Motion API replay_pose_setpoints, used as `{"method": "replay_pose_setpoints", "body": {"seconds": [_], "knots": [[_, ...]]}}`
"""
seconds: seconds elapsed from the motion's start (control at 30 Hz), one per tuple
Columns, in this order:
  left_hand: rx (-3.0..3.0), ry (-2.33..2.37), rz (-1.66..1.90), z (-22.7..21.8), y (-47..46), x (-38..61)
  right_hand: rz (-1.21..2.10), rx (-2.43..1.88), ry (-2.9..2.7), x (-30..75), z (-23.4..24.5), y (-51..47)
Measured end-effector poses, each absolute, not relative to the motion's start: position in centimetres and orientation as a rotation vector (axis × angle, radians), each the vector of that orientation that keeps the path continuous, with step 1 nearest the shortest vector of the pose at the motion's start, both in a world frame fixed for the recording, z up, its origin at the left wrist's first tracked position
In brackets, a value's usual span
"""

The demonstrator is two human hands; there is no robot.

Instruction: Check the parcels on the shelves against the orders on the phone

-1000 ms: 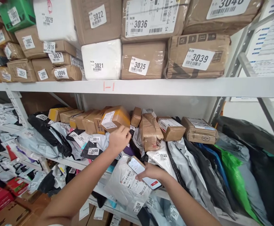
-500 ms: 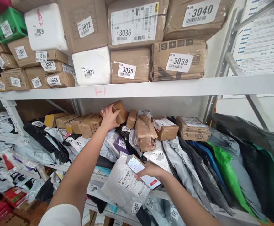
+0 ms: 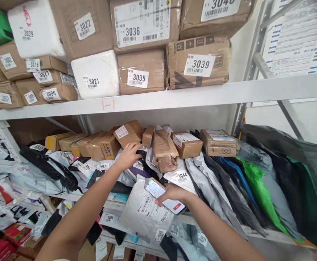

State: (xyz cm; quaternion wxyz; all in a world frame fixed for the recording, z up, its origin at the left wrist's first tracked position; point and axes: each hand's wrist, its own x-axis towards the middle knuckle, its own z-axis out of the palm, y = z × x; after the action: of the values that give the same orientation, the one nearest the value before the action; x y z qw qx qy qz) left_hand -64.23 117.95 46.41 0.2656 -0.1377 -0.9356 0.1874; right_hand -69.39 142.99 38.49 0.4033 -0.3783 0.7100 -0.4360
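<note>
My left hand (image 3: 130,156) is closed at the top of a black mailing bag (image 3: 143,156) whose label is partly covered by the fingers. Just above it leans a brown box (image 3: 130,132) with a white label, free of the hand. A purple bag (image 3: 139,169) sits right below the fingers. In my right hand (image 3: 172,194) is a smartphone (image 3: 153,187) with its lit screen up. Behind the phone hangs a white plastic parcel (image 3: 136,206) labelled 1020; the fingers underneath are hidden, so how it is held cannot be seen.
A white shelf beam (image 3: 147,103) crosses above my hands, with labelled boxes such as 3035 (image 3: 142,70) stacked on it. Small cartons (image 3: 101,146) top the row of bags. Grey and green bags (image 3: 252,177) stand to the right. Lower shelves hold more parcels.
My left hand has let go of the brown box and moved down to the black bag. The box now rests tilted with its label showing. The view has shifted slightly; my right hand still holds the phone.
</note>
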Motion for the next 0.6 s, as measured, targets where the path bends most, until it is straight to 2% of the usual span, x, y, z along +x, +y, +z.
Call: {"method": "replay_pose_setpoints", "body": {"seconds": [0.23, 0.6], "knots": [[-0.368, -2.570, 0.664, 49.4, 119.1, -67.3, -1.120, -0.766, 1.743, -69.7, 39.4, 143.5], [-0.168, -2.747, 0.527, 47.7, 119.7, -66.1, -1.098, -0.707, 1.691, -70.5, 39.9, 143.6]]}}
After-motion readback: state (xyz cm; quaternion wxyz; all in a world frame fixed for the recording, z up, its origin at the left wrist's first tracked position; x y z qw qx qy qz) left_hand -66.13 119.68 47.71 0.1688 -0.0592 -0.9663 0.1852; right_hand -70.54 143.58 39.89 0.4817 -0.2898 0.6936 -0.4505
